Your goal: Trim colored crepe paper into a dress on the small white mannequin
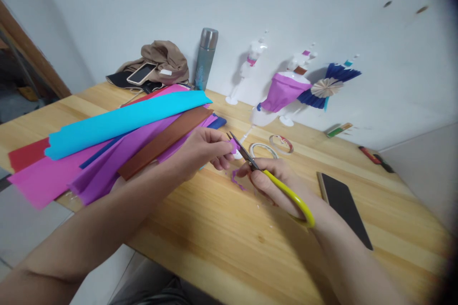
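My left hand (209, 147) pinches a small piece of purple crepe paper (234, 146) between thumb and fingers. Yellow-handled scissors (286, 190) are in my right hand (274, 178), their slightly parted blades up against the purple piece. Below the hands, a purple paper scrap (236, 180) and tiny bits lie on the wooden table (214, 233). Left of my hands is a pile of crepe paper: a turquoise sheet (129, 121) on top, a brown strip (168, 140), and purple, pink, red and dark blue sheets partly covered.
Small white mannequins stand along the wall, one in a purple paper dress (284, 90), another with a dark blue pleated piece (331, 86). Tape rolls (263, 148) lie before them. A black phone-like slab (345, 209) is at right; a thermos (206, 59) and brown cloth (166, 59) stand behind the pile.
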`<act>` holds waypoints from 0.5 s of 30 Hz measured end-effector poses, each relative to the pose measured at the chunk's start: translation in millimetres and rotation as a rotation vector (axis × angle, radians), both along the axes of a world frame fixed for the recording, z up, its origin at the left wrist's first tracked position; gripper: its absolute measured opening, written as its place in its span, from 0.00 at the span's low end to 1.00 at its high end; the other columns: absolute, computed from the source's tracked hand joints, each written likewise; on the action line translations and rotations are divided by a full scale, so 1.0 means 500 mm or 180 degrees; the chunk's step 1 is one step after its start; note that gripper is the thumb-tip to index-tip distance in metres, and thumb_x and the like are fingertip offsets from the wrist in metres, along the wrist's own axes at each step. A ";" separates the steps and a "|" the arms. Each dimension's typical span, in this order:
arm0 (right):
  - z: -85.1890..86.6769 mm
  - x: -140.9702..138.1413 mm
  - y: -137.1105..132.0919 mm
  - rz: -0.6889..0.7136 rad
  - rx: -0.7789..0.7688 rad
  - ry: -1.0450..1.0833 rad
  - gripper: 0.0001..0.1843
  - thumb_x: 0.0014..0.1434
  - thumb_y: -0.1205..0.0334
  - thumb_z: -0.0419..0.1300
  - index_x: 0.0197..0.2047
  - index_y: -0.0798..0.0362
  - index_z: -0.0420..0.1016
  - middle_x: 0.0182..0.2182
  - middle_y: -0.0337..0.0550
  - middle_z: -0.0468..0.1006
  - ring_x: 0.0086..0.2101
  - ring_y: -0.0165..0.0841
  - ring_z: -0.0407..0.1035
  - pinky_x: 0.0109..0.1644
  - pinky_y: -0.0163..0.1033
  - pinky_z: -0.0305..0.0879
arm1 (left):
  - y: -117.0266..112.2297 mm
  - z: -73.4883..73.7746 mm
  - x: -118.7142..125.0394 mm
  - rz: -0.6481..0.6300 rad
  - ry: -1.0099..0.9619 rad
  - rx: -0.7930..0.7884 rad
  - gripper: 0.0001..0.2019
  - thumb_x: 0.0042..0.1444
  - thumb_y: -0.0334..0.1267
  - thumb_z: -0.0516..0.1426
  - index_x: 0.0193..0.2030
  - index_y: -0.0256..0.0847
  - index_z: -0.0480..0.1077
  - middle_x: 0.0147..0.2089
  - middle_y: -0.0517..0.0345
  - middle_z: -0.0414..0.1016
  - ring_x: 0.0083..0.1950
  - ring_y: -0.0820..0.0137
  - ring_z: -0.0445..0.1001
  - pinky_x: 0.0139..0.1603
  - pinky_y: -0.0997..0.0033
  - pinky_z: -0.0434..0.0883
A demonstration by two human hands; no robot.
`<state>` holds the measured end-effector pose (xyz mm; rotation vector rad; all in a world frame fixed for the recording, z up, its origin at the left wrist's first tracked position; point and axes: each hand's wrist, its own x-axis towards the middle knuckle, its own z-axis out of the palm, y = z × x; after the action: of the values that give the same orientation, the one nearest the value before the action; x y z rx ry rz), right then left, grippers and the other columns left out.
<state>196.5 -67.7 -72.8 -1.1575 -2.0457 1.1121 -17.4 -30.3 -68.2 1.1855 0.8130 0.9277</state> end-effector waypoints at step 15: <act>-0.002 0.000 -0.003 -0.0056 -0.0093 -0.0045 0.39 0.66 0.20 0.52 0.29 0.49 0.70 0.20 0.34 0.60 0.22 0.30 0.54 0.24 0.38 0.48 | 0.002 -0.002 -0.002 -0.0112 -0.0150 -0.0136 0.09 0.42 0.40 0.69 0.21 0.36 0.77 0.21 0.57 0.77 0.22 0.75 0.75 0.25 0.78 0.71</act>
<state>196.6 -69.2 -74.0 -1.1985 -2.0323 1.1319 -18.6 -29.5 -69.3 1.1336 0.7684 0.9018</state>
